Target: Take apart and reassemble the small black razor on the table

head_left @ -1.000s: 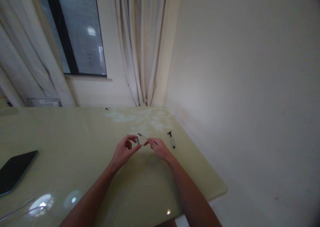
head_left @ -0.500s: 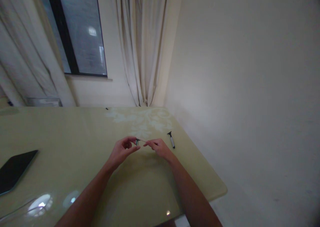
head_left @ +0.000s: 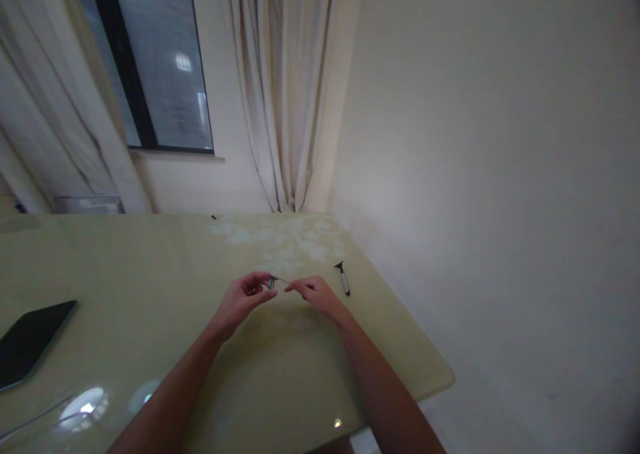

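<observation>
Just above the middle of the table, my left hand grips a small dark and greenish piece at its fingertips. My right hand pinches a thin, light-coloured stick whose far end meets the small piece. The exact shape of the piece is too small to tell. A razor with a black head and a grey handle lies on the table just right of my right hand.
A black flat panel lies at the table's left. Near the back edge is a tiny dark object. A cable crosses the front left. Curtains hang behind, and a wall runs along the right side.
My left hand has moved slightly left with the small piece, which appears more tilted. My right hand has shifted slightly left with the stick. The razor has not moved.
</observation>
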The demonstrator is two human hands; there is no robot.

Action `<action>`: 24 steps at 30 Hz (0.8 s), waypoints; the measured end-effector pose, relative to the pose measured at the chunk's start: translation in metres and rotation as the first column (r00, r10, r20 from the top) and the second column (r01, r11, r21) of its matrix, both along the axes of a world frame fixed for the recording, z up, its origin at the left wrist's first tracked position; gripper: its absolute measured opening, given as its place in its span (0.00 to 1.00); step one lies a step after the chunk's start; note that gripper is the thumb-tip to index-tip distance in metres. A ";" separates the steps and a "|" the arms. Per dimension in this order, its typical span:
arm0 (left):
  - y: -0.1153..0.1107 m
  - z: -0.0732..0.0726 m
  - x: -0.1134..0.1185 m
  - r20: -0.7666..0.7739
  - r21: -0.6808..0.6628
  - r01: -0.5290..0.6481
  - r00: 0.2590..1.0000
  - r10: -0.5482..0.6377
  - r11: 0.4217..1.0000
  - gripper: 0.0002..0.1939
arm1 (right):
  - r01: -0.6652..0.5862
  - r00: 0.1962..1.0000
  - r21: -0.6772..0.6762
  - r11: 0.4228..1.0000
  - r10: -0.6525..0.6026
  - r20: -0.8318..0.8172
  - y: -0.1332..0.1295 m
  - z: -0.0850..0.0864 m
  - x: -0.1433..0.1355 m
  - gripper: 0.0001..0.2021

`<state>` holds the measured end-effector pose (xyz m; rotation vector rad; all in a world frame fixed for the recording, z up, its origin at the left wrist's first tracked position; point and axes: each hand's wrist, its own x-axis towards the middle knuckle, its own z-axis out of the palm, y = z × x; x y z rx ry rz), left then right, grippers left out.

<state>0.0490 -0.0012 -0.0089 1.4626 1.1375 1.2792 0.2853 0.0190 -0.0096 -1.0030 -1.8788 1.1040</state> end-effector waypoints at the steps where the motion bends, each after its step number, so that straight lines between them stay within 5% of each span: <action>1: 0.000 0.001 0.000 0.005 -0.004 -0.004 1.000 0.004 1.000 0.25 | 0.006 1.000 0.006 1.000 -0.006 -0.003 0.000 0.000 0.000 0.30; 5: -0.001 0.003 0.000 0.028 0.007 -0.021 0.999 0.021 1.000 0.25 | -0.143 0.989 -0.085 0.986 0.145 0.019 0.000 0.001 0.001 0.31; 9: -0.001 0.004 0.000 0.044 -0.016 0.019 0.999 -0.018 1.000 0.24 | -0.023 1.000 -0.021 1.000 0.023 -0.006 0.001 0.000 0.001 0.31; 12: -0.001 0.004 0.000 0.044 -0.012 -0.018 0.999 0.019 1.000 0.25 | -0.124 0.992 -0.065 0.990 0.126 0.025 0.002 -0.001 0.001 0.32; 17: -0.001 0.004 -0.001 0.042 -0.031 -0.006 0.999 0.007 0.999 0.25 | -0.046 0.998 -0.042 0.998 0.048 0.032 0.004 -0.003 0.001 0.33; 20: -0.002 0.006 0.000 0.041 -0.032 -0.027 0.999 0.028 0.999 0.26 | -0.137 0.988 -0.098 0.986 0.143 0.058 0.004 -0.004 0.001 0.33; 24: -0.002 0.008 0.000 0.049 -0.044 0.006 0.999 -0.003 0.999 0.25 | -0.025 0.999 -0.039 0.999 0.026 0.037 0.005 -0.005 0.000 0.33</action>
